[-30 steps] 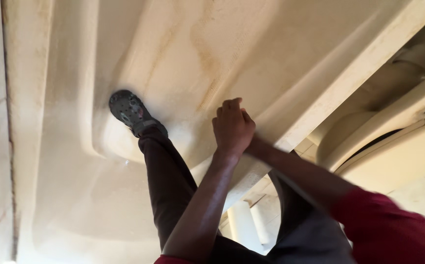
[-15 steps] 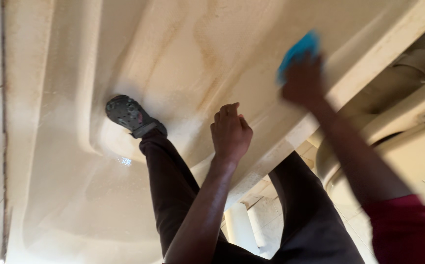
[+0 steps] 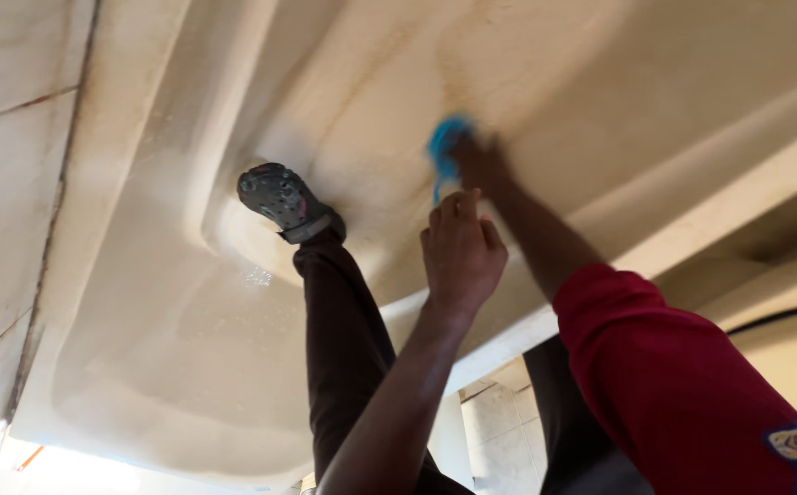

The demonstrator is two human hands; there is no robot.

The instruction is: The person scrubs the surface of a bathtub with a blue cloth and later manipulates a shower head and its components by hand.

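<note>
The right hand, blurred, presses a blue cloth against the stained inner wall of the cream bathtub, fingers closed over it. The left hand is a loose, empty fist braced near the tub's rim. One grey clog stands inside.

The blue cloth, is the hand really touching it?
Touching. In the head view the right hand presses the blue cloth against the stained tub wall; no gap shows, though both are blurred.
</note>
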